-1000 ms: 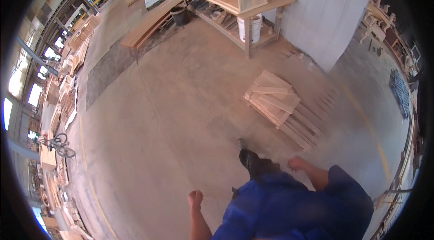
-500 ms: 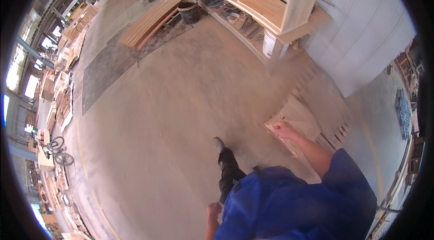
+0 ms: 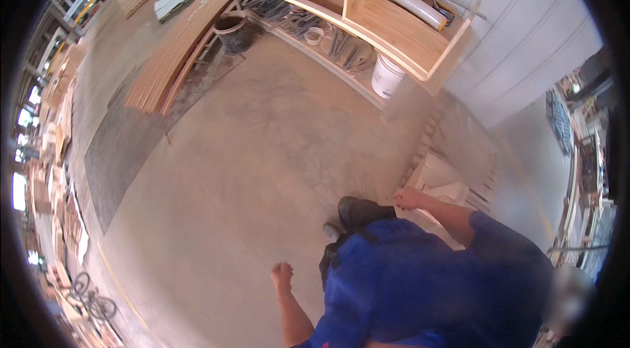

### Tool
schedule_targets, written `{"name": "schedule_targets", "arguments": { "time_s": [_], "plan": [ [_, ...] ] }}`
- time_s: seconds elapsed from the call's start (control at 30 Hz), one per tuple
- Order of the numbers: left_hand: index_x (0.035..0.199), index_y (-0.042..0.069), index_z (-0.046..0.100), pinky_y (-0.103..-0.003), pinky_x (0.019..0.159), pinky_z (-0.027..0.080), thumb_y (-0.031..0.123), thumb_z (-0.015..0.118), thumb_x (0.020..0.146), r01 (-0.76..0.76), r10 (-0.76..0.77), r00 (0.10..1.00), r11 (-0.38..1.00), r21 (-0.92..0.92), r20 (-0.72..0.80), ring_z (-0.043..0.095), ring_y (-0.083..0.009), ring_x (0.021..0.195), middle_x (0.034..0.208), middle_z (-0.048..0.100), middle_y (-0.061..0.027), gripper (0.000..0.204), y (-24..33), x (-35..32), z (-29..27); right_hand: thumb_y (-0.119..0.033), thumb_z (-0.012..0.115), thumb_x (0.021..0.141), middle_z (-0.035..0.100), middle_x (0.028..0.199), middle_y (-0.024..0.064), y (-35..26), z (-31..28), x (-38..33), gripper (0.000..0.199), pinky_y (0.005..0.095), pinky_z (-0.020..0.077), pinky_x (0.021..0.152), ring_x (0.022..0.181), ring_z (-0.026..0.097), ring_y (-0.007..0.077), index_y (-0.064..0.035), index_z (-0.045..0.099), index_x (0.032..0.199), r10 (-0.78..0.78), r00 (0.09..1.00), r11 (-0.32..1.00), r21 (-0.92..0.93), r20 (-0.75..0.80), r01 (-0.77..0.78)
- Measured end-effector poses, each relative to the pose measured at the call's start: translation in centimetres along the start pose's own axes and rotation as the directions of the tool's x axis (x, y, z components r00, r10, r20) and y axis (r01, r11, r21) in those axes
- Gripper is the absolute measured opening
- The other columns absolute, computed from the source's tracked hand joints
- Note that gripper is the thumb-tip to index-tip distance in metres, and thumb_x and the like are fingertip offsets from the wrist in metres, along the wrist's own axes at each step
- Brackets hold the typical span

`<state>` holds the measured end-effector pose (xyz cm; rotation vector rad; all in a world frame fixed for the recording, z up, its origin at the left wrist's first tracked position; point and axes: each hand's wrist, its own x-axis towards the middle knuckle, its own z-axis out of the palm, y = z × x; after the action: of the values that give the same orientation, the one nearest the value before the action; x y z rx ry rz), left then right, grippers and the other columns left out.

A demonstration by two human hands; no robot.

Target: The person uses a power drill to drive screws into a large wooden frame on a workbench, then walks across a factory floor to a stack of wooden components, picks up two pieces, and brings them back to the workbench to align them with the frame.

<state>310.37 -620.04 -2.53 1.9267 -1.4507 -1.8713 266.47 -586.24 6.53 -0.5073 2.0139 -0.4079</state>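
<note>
I look down at my blue work clothes and one dark shoe (image 3: 357,211) on a dusty concrete floor. My left hand (image 3: 282,275) hangs at my side, curled into a loose fist with nothing in it. My right hand (image 3: 408,198) swings out in front, fingers curled, empty, just above a low stack of pale wooden boards (image 3: 447,179) lying on the floor to my right. Neither hand touches anything.
A wooden workbench with shelves (image 3: 387,20) stands ahead, a white bucket (image 3: 387,75) and tools beneath it. A dark bucket (image 3: 234,32) and long planks (image 3: 172,59) lie to the left. A white wall (image 3: 525,40) is at the right. Bicycles (image 3: 88,295) lean lower left.
I have walked forward: the workbench and the board stack have come closer. My right hand swung ahead and back toward the boards, and my left hand swung back into view.
</note>
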Motion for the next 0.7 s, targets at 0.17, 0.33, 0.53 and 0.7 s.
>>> {"name": "schedule_targets", "arguments": {
  "time_s": [0.17,0.33,0.53,0.7],
  "plan": [
    [0.092,-0.002,0.065,-0.029,0.056,0.05,0.013,0.059,0.087,-0.082,0.082,0.996,0.996,0.023,0.026,0.062,-0.0153,0.065,0.074,0.066,-0.0078,0.017,12.8,9.4,0.7,-0.025,0.059,0.086,0.07,0.079,0.0098,-6.5,-3.7,10.0,0.026,0.0324,0.0526,0.057,0.065,0.067,0.0172,-0.0013,0.067,0.092,-0.084,0.996,0.996,-0.002,-0.016,0.084],
    [0.09,-0.001,0.067,-0.029,0.055,0.051,0.014,0.06,0.087,0.051,-0.052,0.999,0.998,0.044,0.008,0.063,-0.0162,0.064,0.073,0.066,-0.0082,0.017,16.8,16.4,0.6,-0.023,0.054,0.083,0.064,0.07,0.0167,-15.2,-9.8,19.9,0.023,0.0417,0.0509,0.063,0.064,0.065,0.0273,-0.0036,0.066,0.087,-0.137,0.99,0.99,0.029,0.015,0.137],
    [0.084,0.002,0.07,-0.035,0.056,0.052,0.025,0.058,0.087,0.18,-0.183,0.982,0.98,0.085,0.039,0.065,-0.0164,0.064,0.072,0.068,-0.0069,0.026,23.2,19.7,2.8,-0.02,0.056,0.081,0.07,0.086,0.0174,-21.7,-19.6,30.5,0.023,0.0429,0.0531,0.07,0.075,0.069,0.0284,-0.0038,0.068,0.092,-0.043,0.998,0.984,-0.176,-0.044,0.034],
    [0.081,0.013,0.071,-0.042,0.063,0.053,0.024,0.067,0.079,-0.155,0.057,0.986,0.639,0.754,0.155,0.068,-0.0295,0.074,0.08,0.072,-0.0098,0.012,30.4,27.4,3.2,-0.022,0.057,0.083,0.065,0.072,0.0106,-30.7,-27.2,39.3,0.021,0.0382,0.0496,0.06,0.065,0.063,0.0207,-0.0026,0.062,0.078,-0.086,0.972,0.996,-0.039,-0.217,0.08]
  ]
}}
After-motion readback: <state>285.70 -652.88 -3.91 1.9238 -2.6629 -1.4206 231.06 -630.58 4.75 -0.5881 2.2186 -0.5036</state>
